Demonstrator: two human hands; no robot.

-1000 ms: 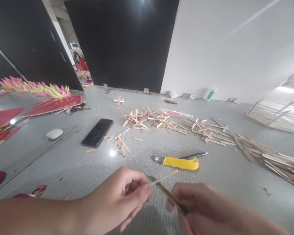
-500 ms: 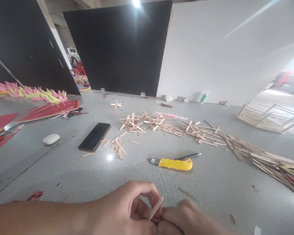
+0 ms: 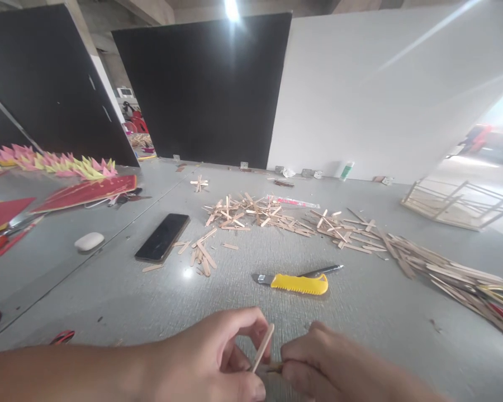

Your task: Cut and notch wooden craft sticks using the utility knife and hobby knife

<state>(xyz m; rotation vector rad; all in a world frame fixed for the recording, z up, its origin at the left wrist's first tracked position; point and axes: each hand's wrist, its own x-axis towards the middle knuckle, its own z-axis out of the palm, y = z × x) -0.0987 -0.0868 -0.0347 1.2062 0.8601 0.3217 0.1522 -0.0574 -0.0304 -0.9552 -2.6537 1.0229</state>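
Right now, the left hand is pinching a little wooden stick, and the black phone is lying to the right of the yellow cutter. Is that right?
Not quite: the black phone lies to the left of the yellow cutter, as the head view shows. The left hand is indeed pinching a little wooden stick.

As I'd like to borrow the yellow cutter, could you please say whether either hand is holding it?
No, the yellow cutter lies on the table beyond the left hand and the right hand, touched by neither.

The right hand [image 3: 321,360] hides most of the tool [image 3: 275,367] it holds.
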